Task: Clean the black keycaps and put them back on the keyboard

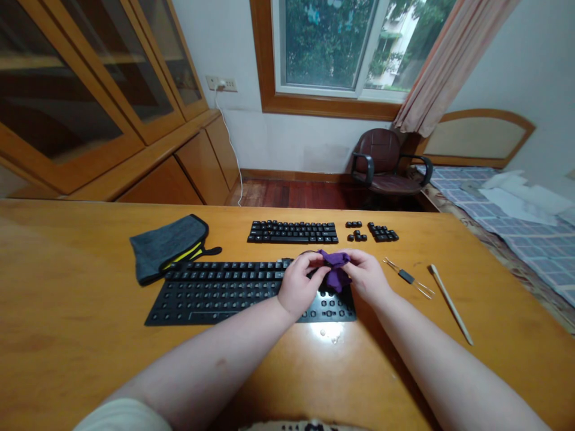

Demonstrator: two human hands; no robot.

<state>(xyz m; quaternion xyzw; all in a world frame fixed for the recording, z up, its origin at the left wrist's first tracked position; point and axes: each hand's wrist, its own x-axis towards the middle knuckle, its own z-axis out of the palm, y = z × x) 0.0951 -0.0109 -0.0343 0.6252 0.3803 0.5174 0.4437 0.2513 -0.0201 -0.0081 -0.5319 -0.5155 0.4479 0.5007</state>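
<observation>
Both hands are closed over the right part of a black keyboard base (pixel 224 293) with many of its keycaps off. My left hand (pixel 302 282) pinches a small purple cloth (pixel 336 276) from the left. From the other side, the fingers of my right hand (pixel 369 276) grip the same cloth. Whether something small is wrapped inside it cannot be seen. Keycaps still sit along the base's upper rows, while bare switches show below. Behind the hands, a block of loose black keycaps (pixel 291 232) is laid out in keyboard order.
Left of the base lies a folded grey cloth (pixel 168 242) with yellow lining, touching its corner. Smaller keycap groups (pixel 383 232) sit at the back right. A wire keycap puller (pixel 406 276) and a slim brush (pixel 451 306) lie to the right. Beyond the table (pixel 67 311) stands a chair (pixel 381 158).
</observation>
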